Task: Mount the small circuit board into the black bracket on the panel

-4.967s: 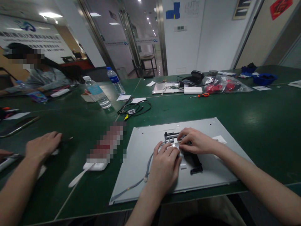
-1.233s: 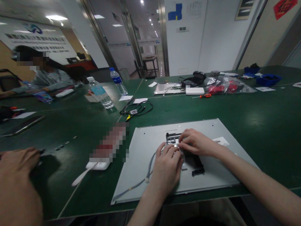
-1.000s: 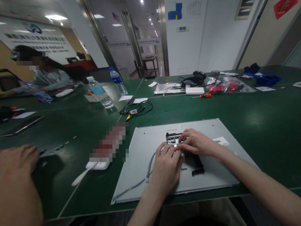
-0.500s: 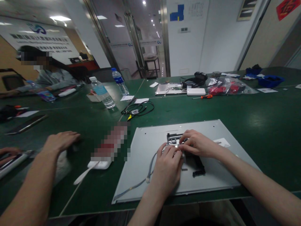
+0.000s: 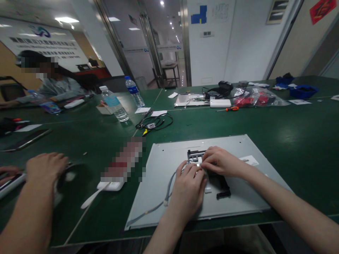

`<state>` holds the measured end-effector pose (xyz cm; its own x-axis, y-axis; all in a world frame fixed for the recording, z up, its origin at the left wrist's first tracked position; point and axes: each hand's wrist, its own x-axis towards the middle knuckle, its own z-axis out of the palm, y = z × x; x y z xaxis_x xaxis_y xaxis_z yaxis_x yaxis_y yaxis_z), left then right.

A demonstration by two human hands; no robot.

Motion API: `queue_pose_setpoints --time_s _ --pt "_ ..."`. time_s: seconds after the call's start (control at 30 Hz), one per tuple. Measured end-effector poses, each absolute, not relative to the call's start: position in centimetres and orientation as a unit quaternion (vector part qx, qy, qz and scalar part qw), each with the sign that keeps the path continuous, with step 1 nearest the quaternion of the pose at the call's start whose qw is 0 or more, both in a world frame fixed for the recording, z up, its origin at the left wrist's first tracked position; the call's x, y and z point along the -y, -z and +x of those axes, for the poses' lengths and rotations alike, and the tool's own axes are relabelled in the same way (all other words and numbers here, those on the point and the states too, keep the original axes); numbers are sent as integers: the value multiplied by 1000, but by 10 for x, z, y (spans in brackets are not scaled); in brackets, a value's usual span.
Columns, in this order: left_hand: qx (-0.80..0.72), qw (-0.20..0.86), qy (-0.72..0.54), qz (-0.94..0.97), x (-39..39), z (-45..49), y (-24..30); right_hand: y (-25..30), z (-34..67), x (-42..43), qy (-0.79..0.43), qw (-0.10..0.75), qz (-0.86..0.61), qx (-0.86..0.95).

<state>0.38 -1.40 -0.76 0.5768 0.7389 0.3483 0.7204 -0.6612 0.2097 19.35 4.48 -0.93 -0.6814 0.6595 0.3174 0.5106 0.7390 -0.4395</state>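
Note:
A light grey flat panel (image 5: pixel 159 176), like the back of a display, lies before me on the green table. At its middle sits a black plastic bracket (image 5: pixel 224 187), partly covered by my hands. A grey cable (image 5: pixel 169 187) runs from the panel's lower left corner up to my fingers. My left hand (image 5: pixel 189 181) is closed at the cable's upper end, near a small whitish part. Beside it, my right hand (image 5: pixel 222 160) is pinched, its fingertips almost touching the left ones. What lies between the right fingertips is hidden.
Left of the panel are a white device (image 5: pixel 111 185) with a strap, a coiled black cable (image 5: pixel 156 121) and water bottles (image 5: pixel 115 104). A co-worker's arm (image 5: pixel 39 194) reaches in at left. An orange screwdriver (image 5: pixel 231 109) and a plastic bag (image 5: pixel 259 97) lie farther back.
The co-worker's hand at left has moved left, dragging a blurred dark and whitish thing. My own hands stay almost still at the bracket.

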Motion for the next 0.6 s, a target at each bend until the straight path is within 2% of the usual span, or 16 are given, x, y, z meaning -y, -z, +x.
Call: queue_pose_setpoints --time_s 0.6 --pt "-386 -5 -207 899 12 4 11 16 194 -48 -147 237 -321 905"
